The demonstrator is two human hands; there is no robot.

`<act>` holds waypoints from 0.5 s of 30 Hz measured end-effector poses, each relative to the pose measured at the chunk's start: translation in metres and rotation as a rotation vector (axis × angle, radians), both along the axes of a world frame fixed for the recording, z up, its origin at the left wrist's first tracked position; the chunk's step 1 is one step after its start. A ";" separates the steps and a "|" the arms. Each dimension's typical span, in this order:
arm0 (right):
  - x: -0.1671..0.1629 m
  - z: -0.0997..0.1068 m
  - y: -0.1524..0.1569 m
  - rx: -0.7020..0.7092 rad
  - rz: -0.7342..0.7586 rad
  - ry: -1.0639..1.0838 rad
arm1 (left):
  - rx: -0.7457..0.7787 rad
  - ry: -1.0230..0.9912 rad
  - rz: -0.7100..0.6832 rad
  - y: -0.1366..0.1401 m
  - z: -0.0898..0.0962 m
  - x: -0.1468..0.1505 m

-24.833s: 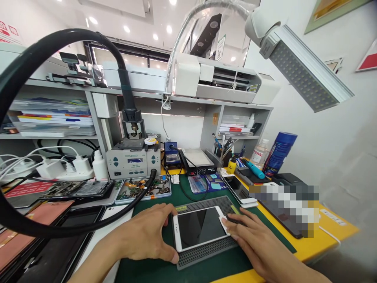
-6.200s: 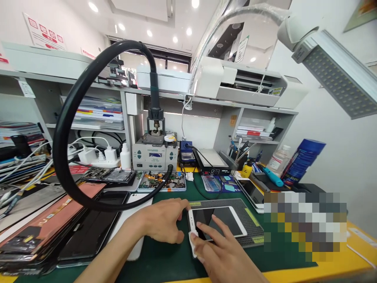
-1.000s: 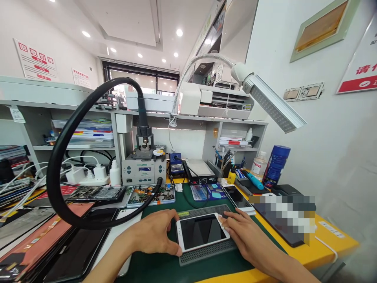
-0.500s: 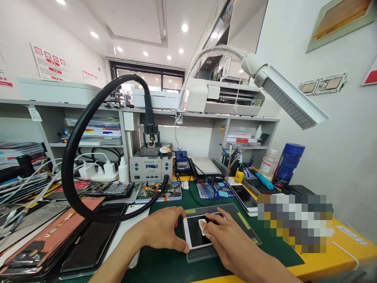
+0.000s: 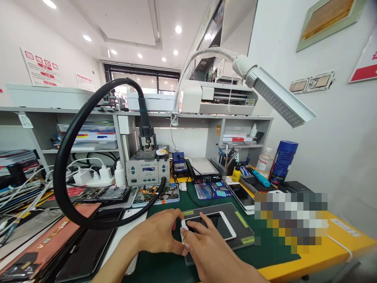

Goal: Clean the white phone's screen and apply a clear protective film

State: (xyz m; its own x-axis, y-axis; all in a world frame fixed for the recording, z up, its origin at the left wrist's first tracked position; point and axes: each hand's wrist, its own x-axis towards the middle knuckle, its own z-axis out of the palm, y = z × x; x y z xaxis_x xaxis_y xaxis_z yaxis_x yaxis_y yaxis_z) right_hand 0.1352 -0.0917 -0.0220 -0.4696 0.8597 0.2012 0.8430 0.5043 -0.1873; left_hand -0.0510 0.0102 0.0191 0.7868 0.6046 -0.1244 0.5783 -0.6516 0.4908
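A white phone (image 5: 222, 225) with a dark screen lies face up on a grey perforated mat (image 5: 244, 231). My left hand (image 5: 157, 232) is curved around the phone's left end, with the thumb at the near corner and the fingers at the far one. Between the fingers of my right hand (image 5: 207, 245) is a small white wipe (image 5: 183, 232), pressed on the left end of the phone. My right hand hides much of the phone's near left part. The palm side of my left hand is partly out of sight.
A thick black hose (image 5: 60, 165) loops from the hot air station (image 5: 147, 171) over the left side. Phone parts and panels (image 5: 55, 232) lie stacked left. A second white phone (image 5: 240, 194) rests right of the mat. A lamp (image 5: 282, 96) hangs above.
My right hand has slid the white wipe left across the screen to the phone's left end. The right part of the phone now shows. My left hand stays at the left end.
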 end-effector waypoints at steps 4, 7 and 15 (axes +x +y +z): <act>0.005 -0.001 -0.006 -0.013 -0.022 -0.014 | -0.002 0.008 0.006 0.002 -0.002 0.000; 0.014 -0.003 -0.011 0.001 -0.060 -0.011 | -0.008 0.016 0.012 0.003 -0.004 0.000; 0.069 0.002 -0.031 0.099 -0.193 -0.079 | -0.032 0.019 0.011 0.003 -0.002 -0.001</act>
State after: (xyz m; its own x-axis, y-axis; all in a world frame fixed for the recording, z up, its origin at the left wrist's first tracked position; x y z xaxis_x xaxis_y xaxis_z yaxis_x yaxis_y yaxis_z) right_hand 0.2039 -0.1224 -0.0203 -0.3160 0.9130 0.2581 0.9356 0.3450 -0.0750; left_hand -0.0521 0.0137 0.0174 0.7775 0.6085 -0.1587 0.5948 -0.6296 0.4998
